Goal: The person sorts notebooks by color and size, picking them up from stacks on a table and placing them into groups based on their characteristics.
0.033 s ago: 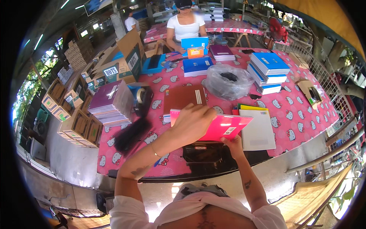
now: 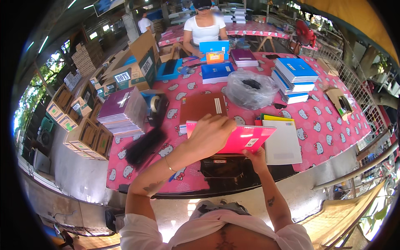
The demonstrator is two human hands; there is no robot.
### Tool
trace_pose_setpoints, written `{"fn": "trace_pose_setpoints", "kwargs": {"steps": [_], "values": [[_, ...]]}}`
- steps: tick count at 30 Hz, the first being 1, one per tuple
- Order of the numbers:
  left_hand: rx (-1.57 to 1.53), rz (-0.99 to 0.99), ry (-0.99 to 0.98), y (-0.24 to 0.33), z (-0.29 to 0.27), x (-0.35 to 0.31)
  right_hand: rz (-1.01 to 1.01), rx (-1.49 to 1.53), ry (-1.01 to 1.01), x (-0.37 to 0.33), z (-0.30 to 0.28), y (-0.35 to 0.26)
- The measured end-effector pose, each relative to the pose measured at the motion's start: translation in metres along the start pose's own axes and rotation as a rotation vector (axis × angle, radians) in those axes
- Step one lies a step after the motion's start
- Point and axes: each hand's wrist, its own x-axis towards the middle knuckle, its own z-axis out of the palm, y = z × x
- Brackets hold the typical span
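I hold a bright pink notebook [image 2: 237, 143] tilted up above the near edge of the table. My left hand [image 2: 211, 132] reaches across its left part, with fingers bent over the upper edge; the fingertips are hidden. At the lower right corner, my right hand [image 2: 256, 158] pinches the notebook with the thumb on the front cover. Behind it lie brown notebooks [image 2: 202, 106]. To the right is a white spiral notebook [image 2: 283, 143] on top of yellow and red ones. A black pouch [image 2: 221, 166] lies beneath the pink notebook at the table's edge.
On the pink-patterned table [image 2: 325, 133] are a purple notebook stack [image 2: 121, 112], a tape dispenser [image 2: 156, 108], a bundle of black strands [image 2: 146, 148], a clear plastic bag [image 2: 252, 89] and blue notebooks [image 2: 293, 77]. Cardboard boxes [image 2: 137, 68] stand left. A co-worker [image 2: 204, 29] sits opposite.
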Motion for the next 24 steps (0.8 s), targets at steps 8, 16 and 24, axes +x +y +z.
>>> {"fn": "trace_pose_setpoints", "kwargs": {"steps": [8,16,24], "values": [[0.001,0.015,0.021,-0.001,0.002,0.003,0.039,-0.003,0.005,-0.007,0.004,-0.011],[-0.015,0.085,0.009,0.002,0.010,-0.003,-0.027,-0.010,0.076,-0.022,0.006,-0.013],[-0.014,0.009,-0.217,-0.012,0.017,-0.034,-0.157,0.034,0.011,-0.019,0.023,-0.014]]}}
